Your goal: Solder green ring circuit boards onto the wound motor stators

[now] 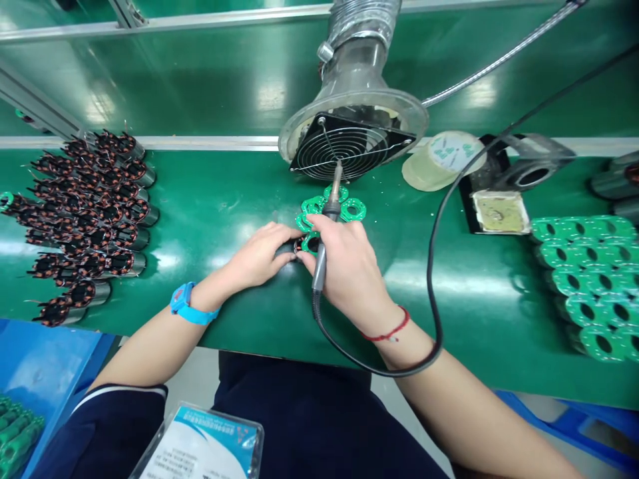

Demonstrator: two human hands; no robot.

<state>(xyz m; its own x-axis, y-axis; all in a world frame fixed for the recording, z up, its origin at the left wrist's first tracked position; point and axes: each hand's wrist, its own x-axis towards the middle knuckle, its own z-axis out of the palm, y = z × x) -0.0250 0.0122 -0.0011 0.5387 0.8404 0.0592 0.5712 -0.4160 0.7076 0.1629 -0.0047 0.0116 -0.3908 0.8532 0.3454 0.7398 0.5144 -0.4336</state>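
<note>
My right hand [349,266] is closed around a soldering iron [322,263], its tip pointing up and away toward the fan. The thumb of that hand also reaches a motor stator [298,245] with a green ring board [310,243] at its end. From the other side my left hand [259,253] grips the dark body of this stator between thumb and fingers. Most of the stator is hidden by both hands. Just beyond them lie several loose green ring boards [354,209], flat on the bench.
A fume extractor [349,143] hangs low over the work. Stators [120,233] stand massed at left; ones with green boards [589,283] stand at right. A tape roll [444,159], an iron stand with sponge [500,211] and the iron's black cord [433,286] are at right.
</note>
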